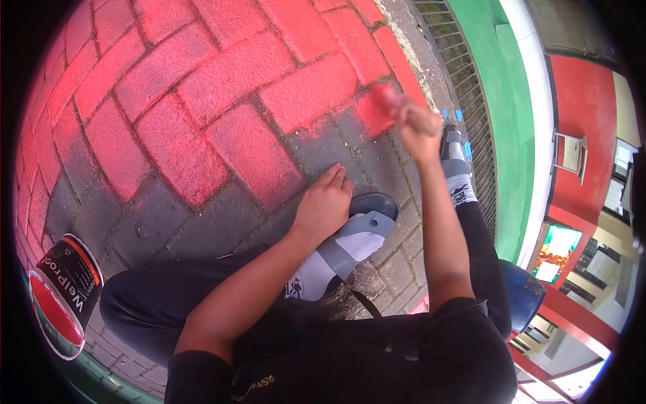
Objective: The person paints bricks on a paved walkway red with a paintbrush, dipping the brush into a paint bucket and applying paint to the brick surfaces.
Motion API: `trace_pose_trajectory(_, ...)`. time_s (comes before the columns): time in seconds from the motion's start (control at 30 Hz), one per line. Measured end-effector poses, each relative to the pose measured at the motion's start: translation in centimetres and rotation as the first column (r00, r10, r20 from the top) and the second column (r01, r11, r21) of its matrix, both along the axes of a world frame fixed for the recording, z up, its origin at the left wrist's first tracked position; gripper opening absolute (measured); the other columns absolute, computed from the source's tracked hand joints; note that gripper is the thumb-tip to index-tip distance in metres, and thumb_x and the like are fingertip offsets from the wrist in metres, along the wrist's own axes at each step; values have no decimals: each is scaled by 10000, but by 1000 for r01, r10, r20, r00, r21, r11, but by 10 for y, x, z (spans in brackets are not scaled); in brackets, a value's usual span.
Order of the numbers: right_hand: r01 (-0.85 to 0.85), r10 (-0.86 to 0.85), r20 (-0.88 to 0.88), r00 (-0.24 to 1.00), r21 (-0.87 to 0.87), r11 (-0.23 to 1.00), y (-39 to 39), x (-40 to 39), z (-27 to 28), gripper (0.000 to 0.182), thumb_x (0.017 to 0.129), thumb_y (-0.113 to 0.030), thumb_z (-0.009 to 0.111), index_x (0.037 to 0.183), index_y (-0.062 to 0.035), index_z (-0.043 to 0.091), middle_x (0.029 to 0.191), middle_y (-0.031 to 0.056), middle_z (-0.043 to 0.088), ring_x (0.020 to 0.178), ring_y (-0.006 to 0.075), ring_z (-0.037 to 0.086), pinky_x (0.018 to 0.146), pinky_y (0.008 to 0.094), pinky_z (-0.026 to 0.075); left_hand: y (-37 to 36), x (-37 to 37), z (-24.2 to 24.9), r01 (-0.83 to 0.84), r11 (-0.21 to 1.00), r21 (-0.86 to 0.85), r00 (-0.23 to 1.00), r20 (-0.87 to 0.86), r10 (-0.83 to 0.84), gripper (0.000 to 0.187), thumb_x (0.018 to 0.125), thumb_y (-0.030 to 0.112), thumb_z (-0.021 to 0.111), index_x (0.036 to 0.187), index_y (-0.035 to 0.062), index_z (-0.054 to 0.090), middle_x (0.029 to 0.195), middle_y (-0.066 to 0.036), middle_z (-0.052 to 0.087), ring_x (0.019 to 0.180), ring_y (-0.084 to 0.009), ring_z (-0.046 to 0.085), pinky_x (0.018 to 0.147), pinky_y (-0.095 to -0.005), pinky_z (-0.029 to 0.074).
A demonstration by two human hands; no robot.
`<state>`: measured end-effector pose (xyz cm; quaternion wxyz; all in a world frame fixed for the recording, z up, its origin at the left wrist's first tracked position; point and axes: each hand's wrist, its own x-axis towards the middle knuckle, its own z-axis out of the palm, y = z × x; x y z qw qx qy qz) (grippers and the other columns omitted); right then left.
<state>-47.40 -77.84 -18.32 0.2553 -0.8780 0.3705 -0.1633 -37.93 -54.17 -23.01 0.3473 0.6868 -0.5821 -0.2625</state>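
At far left, a dark bucket [75, 269] with white lettering and bright red inside, just beside the bent knee of a black trouser leg [161, 289]. Beyond the knee, a band of plain grey bricks [208, 229], running up against red-painted bricks [232, 74] in a zigzag pattern, some patchy and dark along the edges. Near the middle, the left hand [328, 195], empty and laid out loosely, palm down, fingers reaching over grey bricks, right beside a grey sandal [367, 223] on a socked foot. Further right, a small red tool [385, 96], too blurred to make out in shape, clasped in the curled fingers of the right hand [418, 126], over the border between red and grey; cannot tell whether touching the bricks. Next, the other sandal [455, 149], near scraps of blue tape [459, 115] along a metal grate [468, 81]. Past the grate, a green strip [508, 135], then a rounded blue thing [523, 293], partly hidden, and, at far right, a red wall [582, 81].
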Motion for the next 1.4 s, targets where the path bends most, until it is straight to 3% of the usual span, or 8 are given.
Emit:
trace_pose_trajectory(0.03,-56,-7,156,988,391,919,11,-6,-17,240,872,33,691,699,-40,541,820,47,688,871,174,714,780,296,552,0,0,-2,-7,1000,6,1000,-8,7,227,827,68,630,1018,-52,652,1283,-264,634,1296,-353,566,1076,-406,477)
trace_pose_trajectory(0.07,-264,262,-42,964,-42,964,38,8,6,263,831,68,712,694,-51,522,841,60,699,857,207,722,787,305,557,0,0,-3,-2,1000,10,1000,-12,2,227,827,68,630,1018,-52,652,1283,-264,634,1296,-353,566,1076,-406,477)
trace_pose_trajectory(0.13,-272,269,44,962,118,955,52,11,16,317,796,67,748,687,-69,483,885,80,704,826,198,699,786,315,559,0,2,-3,0,1000,-24,1000,21,0,189,862,85,616,987,-55,646,1245,-282,647,1265,-370,584,1027,-425,511)
trace_pose_trajectory(0.33,176,-337,84,938,721,670,-32,5,13,336,778,8,747,687,-100,441,795,41,632,682,170,635,585,295,500,0,0,-4,-13,999,-41,1000,11,13,193,859,75,620,995,-59,649,1244,-283,646,1265,-370,584,1034,-424,506)
trace_pose_trajectory(0.53,40,-35,247,968,-14,999,-47,-6,7,221,847,43,678,721,-69,535,859,29,685,807,169,661,727,317,564,-1,1,0,-23,1000,-21,999,-24,23,186,869,67,603,995,-61,649,1248,-271,648,1267,-371,581,1032,-424,507)
trace_pose_trajectory(0.63,-196,165,-157,974,-213,957,29,-5,-19,120,883,-97,607,780,-42,635,1087,201,733,992,348,731,815,391,566,-1,0,-1,7,1000,29,1000,2,-7,223,846,83,612,1016,-54,657,1290,-267,630,1306,-361,561,1067,-410,488)
trace_pose_trajectory(0.87,-57,-135,207,969,719,692,38,-1,36,370,810,-6,771,712,-86,423,1140,163,715,915,208,698,749,376,576,0,-1,-4,-25,1000,-17,1000,4,25,171,870,84,605,959,-58,643,1250,-279,645,1273,-362,578,1034,-428,505)
trace_pose_trajectory(1.4,175,-420,129,898,771,612,-37,-25,-14,405,780,61,766,731,-162,431,820,31,656,726,188,687,567,345,570,-1,-1,-2,-31,999,-14,999,-24,31,163,870,77,608,967,-48,647,1260,-271,644,1282,-361,573,1030,-423,508)
